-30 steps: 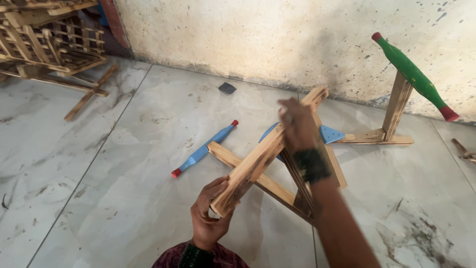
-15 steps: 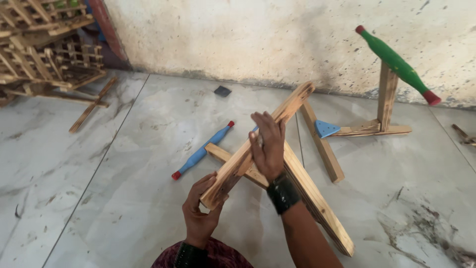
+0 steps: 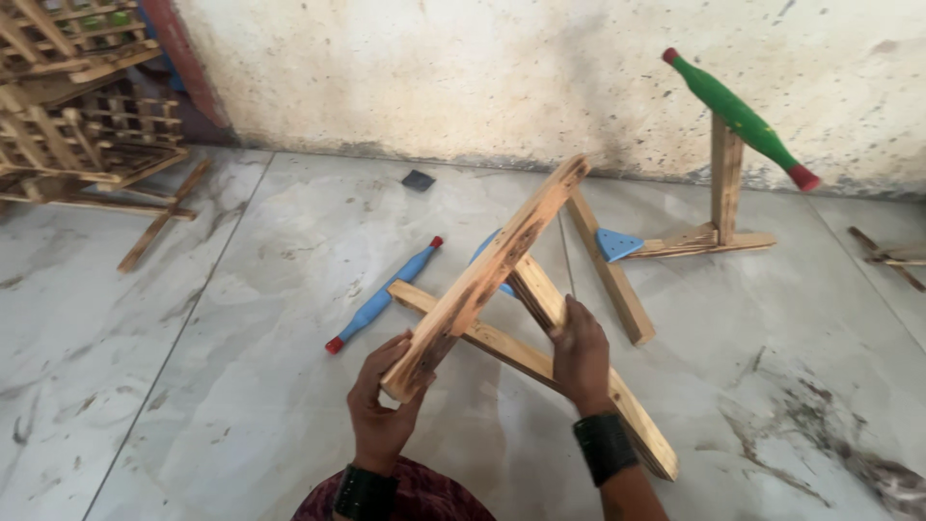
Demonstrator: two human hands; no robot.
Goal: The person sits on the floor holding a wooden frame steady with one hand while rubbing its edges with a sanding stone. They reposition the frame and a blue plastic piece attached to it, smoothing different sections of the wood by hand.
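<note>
- A wooden frame of rough slats is held above the tiled floor, in front of the person, its upper end tilted toward the wall.
- The left hand is closed around the lower end of the topmost slat; the right hand is wrapped over a crossing slat further up.
- The frame is judged stiff and fairly light, with splintery, unsanded faces that should not slip. The joints are judged the weak points, so hold is best taken on the long slats, clear of the crossings.
- How the slats are joined cannot be made out; the crossings are covered by the top slat and by the hands.
- A blue rolling pin with red tips lies on the floor just beyond the frame; a blue piece behind the slats is mostly hidden.
- A green rolling pin is seen propped on a wooden stand near the wall.
- Stacked wooden crates at upper left are cut off by the edge of the view.
</note>
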